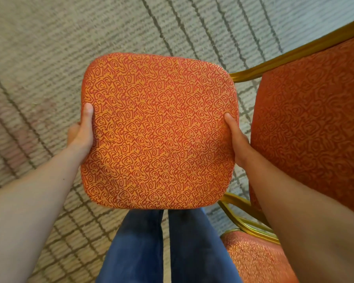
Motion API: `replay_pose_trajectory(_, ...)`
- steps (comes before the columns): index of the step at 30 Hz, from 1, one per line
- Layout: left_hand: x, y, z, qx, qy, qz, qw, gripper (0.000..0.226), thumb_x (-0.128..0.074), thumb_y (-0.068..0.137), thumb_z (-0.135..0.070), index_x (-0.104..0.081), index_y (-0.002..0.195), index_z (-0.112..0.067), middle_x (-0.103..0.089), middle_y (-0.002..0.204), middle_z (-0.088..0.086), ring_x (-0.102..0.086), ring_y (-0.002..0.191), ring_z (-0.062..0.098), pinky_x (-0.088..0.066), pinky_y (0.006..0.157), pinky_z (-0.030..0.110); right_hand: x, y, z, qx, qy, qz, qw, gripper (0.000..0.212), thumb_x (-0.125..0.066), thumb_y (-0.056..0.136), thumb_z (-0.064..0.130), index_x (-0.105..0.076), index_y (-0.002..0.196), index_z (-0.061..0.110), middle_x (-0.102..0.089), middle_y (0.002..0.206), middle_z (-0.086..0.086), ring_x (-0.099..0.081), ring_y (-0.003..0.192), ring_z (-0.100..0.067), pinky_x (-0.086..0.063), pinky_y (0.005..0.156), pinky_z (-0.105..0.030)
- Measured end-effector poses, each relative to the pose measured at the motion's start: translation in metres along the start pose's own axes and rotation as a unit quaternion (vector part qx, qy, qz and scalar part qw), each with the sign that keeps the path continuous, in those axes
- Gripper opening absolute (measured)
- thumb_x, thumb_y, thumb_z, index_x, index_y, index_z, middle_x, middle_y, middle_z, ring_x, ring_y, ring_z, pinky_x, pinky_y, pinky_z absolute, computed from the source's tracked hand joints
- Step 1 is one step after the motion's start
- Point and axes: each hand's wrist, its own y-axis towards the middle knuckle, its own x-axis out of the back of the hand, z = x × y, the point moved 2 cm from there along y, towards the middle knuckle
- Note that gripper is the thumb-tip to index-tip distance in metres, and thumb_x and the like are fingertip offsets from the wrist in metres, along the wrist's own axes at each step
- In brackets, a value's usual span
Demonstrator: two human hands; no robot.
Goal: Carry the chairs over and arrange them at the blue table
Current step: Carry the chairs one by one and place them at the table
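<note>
Nearest, the person's legs in blue jeans point(135, 246) stand just below the near edge of the orange patterned chair point(157, 129), of which only the padded seat shows, and a second chair point(311, 123) with a gold frame point(274, 62) crowds its right side. The left hand point(81, 132) grips the seat's left edge and the right hand point(236, 139) its right edge, thumbs on top, with the seat between them. Open lined carpet point(39, 58) lies to the left and beyond.

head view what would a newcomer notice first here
The orange swirl-patterned seat fills the centre, held by the left hand and right hand at its side edges. At right is a matching chair with a gold frame, over striped carpet.
</note>
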Motion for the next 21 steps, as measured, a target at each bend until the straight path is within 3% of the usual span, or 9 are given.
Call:
replay_pose_trajectory(5,0.045,-0.037,-0.014,0.002,-0.018,-0.001,1.0,0.095,-0.035,0.082,-0.08,-0.061,0.12,0.003,-0.059,0.123,0.028,-0.057,0.114,0.038,-0.043,0.092,0.041,-0.001,-0.052,0.024,0.019,0.011,0.009,1.0,0.037,-0.062,0.082,0.061,-0.068,0.1,0.03,-0.073,0.109,-0.006,-0.07,0.1,-0.026,-0.056,0.084,-0.041)
replay_pose_trajectory(7,0.062,-0.05,-0.018,0.0,-0.021,-0.001,1.0,0.096,-0.034,0.081,-0.081,-0.062,0.118,0.003,-0.06,0.121,0.028,-0.058,0.112,0.038,-0.044,0.091,0.041,-0.002,-0.073,0.032,0.022,0.004,0.013,1.0,0.05,-0.066,0.074,0.068,-0.069,0.103,0.028,-0.074,0.109,-0.008,-0.07,0.1,-0.028,-0.055,0.09,-0.047)
replay_pose_trajectory(9,0.08,-0.062,-0.021,-0.01,-0.023,0.003,1.0,0.094,-0.033,0.081,-0.081,-0.064,0.115,0.001,-0.062,0.118,0.027,-0.059,0.109,0.038,-0.044,0.087,0.039,-0.003,-0.094,0.039,0.025,-0.01,0.019,0.999,0.073,-0.073,0.053,0.078,-0.07,0.105,0.027,-0.074,0.108,-0.008,-0.07,0.099,-0.03,-0.053,0.093,-0.051)
replay_pose_trajectory(10,0.089,-0.069,-0.024,-0.014,-0.024,0.004,1.0,0.093,-0.033,0.081,-0.081,-0.065,0.114,0.0,-0.062,0.117,0.027,-0.059,0.108,0.037,-0.044,0.086,0.039,-0.003,-0.103,0.043,0.028,-0.013,0.017,0.999,0.074,-0.073,0.052,0.078,-0.07,0.104,0.027,-0.074,0.107,-0.008,-0.07,0.099,-0.03,-0.053,0.093,-0.051)
replay_pose_trajectory(16,0.138,-0.099,-0.031,-0.028,-0.059,0.012,0.998,0.096,-0.034,0.078,-0.084,-0.066,0.114,-0.002,-0.064,0.116,0.024,-0.061,0.106,0.036,-0.046,0.089,0.04,-0.012,-0.165,0.072,0.08,-0.04,0.014,0.996,0.052,-0.066,0.071,0.071,-0.068,0.101,0.028,-0.074,0.106,-0.008,-0.069,0.098,-0.029,-0.055,0.087,-0.044)
replay_pose_trajectory(17,0.145,-0.101,-0.031,-0.031,-0.066,0.012,0.997,0.096,-0.034,0.077,-0.085,-0.066,0.113,-0.002,-0.064,0.115,0.024,-0.061,0.105,0.036,-0.046,0.088,0.04,-0.014,-0.176,0.076,0.089,-0.044,0.011,0.995,0.054,-0.066,0.071,0.072,-0.068,0.102,0.028,-0.074,0.105,-0.008,-0.069,0.098,-0.029,-0.055,0.089,-0.045)
replay_pose_trajectory(19,0.156,-0.103,-0.031,-0.041,-0.066,0.012,0.997,0.097,-0.033,0.078,-0.085,-0.066,0.114,-0.001,-0.064,0.116,0.025,-0.061,0.106,0.037,-0.045,0.086,0.04,-0.019,-0.191,0.079,0.086,-0.058,0.004,0.995,0.083,-0.071,0.053,0.081,-0.067,0.115,0.025,-0.074,0.105,-0.006,-0.07,0.097,-0.029,-0.055,0.089,-0.047)
replay_pose_trajectory(21,0.166,-0.104,-0.03,-0.046,-0.064,0.013,0.997,0.098,-0.031,0.077,-0.085,-0.065,0.116,-0.002,-0.062,0.119,0.026,-0.06,0.108,0.038,-0.043,0.082,0.038,-0.025,-0.205,0.081,0.096,-0.058,0.012,0.994,0.088,-0.07,0.052,0.082,-0.065,0.119,0.026,-0.074,0.106,-0.006,-0.07,0.098,-0.028,-0.056,0.086,-0.045)
